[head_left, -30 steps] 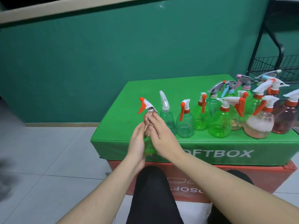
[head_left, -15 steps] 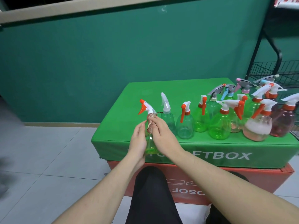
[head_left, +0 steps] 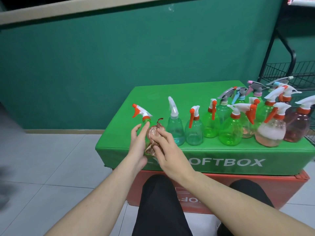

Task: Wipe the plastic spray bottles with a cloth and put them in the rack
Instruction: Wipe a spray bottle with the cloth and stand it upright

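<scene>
Down from the neck to the belly of the green spray bottle [head_left: 144, 124], the brown cloth [head_left: 154, 138] has slid since a moment ago. Left hand [head_left: 138, 147] is holding the bottle from the left side. Right hand [head_left: 167, 150] is pressing the cloth on it with curled fingers. The bottle is standing up at the front left corner of the green box [head_left: 221, 160]. More spray bottles [head_left: 230, 130] are standing to its right. A black wire rack [head_left: 289, 70] is waiting behind the box's far right corner.
</scene>
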A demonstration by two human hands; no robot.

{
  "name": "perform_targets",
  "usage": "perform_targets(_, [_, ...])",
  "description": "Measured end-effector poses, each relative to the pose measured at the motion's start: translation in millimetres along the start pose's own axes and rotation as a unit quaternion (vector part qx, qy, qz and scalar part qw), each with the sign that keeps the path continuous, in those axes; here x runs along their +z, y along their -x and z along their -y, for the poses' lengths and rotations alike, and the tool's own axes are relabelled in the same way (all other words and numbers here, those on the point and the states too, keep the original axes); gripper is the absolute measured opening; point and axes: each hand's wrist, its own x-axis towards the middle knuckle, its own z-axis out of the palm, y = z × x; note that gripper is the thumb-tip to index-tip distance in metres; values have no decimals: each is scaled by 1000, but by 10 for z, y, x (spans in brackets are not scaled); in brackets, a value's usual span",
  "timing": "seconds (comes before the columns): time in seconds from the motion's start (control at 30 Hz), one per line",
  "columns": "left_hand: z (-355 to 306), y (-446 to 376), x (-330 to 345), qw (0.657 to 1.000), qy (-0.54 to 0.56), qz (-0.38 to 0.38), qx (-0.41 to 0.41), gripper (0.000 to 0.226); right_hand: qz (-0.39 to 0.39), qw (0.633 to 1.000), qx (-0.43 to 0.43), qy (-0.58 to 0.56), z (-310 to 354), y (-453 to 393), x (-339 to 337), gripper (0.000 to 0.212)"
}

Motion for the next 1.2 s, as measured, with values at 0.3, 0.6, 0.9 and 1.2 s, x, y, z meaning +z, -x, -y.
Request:
perform_targets(0.3, [153, 46, -13, 999, 30, 19, 3, 37, -17, 999, 32, 5, 31, -60, -36, 31])
perform_targets(0.6, [242, 186, -2, 996, -26, 89, 4, 30, 10, 997, 63, 31, 24, -228, -128, 59])
perform_targets(0.9, [234, 287, 28, 995, -21, 93, 14, 32, 12, 984, 170, -60, 69, -478, -187, 44])
perform_targets(1.2, [310, 226, 77, 998, -48, 18, 48, 26, 9, 992, 124, -28, 38, -269, -49, 41])
